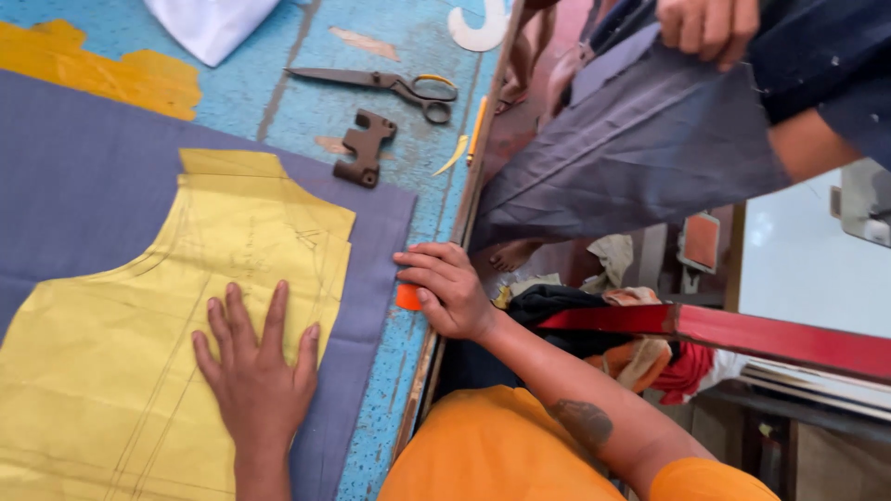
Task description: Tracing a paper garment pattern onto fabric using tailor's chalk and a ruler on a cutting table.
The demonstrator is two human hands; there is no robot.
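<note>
Bench [278,83]: cloth [83,186] spread at left, paper pattern [111,325] lying on it, left hand [255,371] flat on the pattern's near part. Right hand [445,288] at the cloth's right edge by the bench rim, chalk piece [406,297] under its fingers. Far side: scissors [380,85], with a small bracket [364,148] just near of them, touching the cloth's far right corner.

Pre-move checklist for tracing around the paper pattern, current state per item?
1. Left hand flat on yellow paper pattern: ok.
2. Pattern lies on the purple cloth: ok; its lower edge runs out of frame, cannot tell there.
3. Right hand on the orange chalk piece at the cloth's edge: ok; grip cannot tell.
4. Scissors closed, apart from the cloth: ok.
5. Brown metal weight off the pattern, partly on the cloth corner: not ok as a hold-down.
6. Another person's hand away from the table: ok.
</note>
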